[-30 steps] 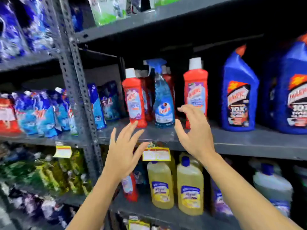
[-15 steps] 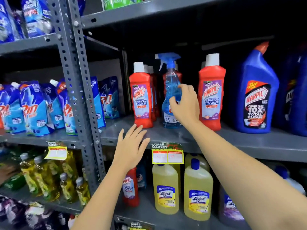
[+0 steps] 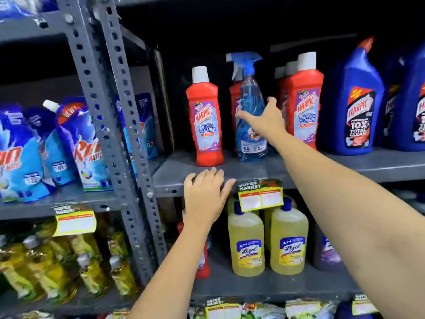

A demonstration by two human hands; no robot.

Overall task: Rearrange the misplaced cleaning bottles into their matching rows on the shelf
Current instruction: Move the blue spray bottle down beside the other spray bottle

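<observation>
A translucent blue trigger-spray bottle (image 3: 249, 116) stands among red plastic bathroom-cleaner bottles (image 3: 208, 120) on the grey metal shelf (image 3: 368, 165) — likely misplaced. The right hand (image 3: 264, 122) wraps it, thumb behind; the left hand (image 3: 205, 194), fingers spread, rests on the shelf edge, apparently for balance.

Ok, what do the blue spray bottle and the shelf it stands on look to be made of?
The spray bottle looks like clear, glossy plastic: blue liquid shows through the body, and the trigger head is opaque blue with a white nozzle. The shelf looks like grey painted metal with a dull sheen, given its thin folded front edge; the perforated upright beside it suggests steel angle racking.
</observation>
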